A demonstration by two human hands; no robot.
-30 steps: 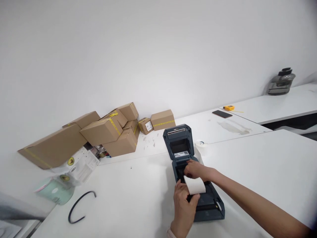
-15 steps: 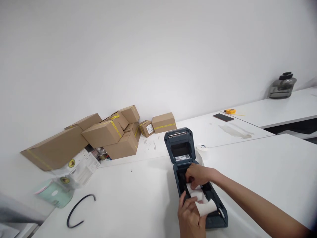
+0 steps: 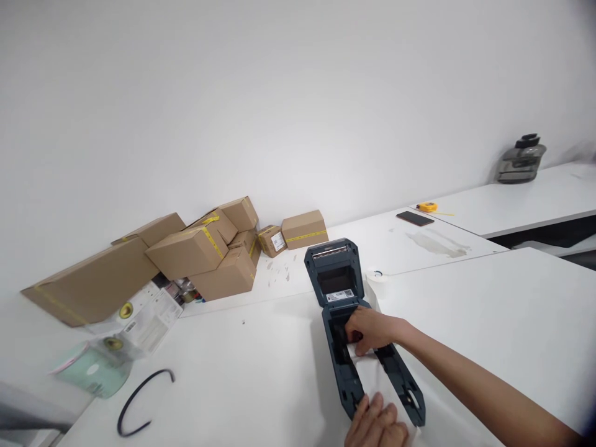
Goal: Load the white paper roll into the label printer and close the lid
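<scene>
A dark blue label printer (image 3: pixel 342 388) sits on the white table with its lid (image 3: pixel 334 271) raised. From inside its bay a white paper strip (image 3: pixel 375 377) runs out over the front edge. My left hand (image 3: pixel 378 423) is closed on the lower part of the strip at the printer's front, fingers on top. My right hand (image 3: pixel 370 329) reaches into the bay from the right, fingers curled down at the strip's far end. What its fingertips grip is hidden.
Behind the printer stands a roll of white labels (image 3: pixel 378 284). Cardboard boxes (image 3: pixel 223 273) are piled at the back left. A black curved strip (image 3: pixel 135 397) and a mint-green container (image 3: pixel 95 370) are at left. A phone (image 3: pixel 414 218), tape measure (image 3: pixel 427 207) and bottle (image 3: pixel 521 161) are at right.
My left hand has moved down and toward me, drawing the paper strip out flat over the printer's front. My right hand stays inside the bay. The view has shifted slightly.
</scene>
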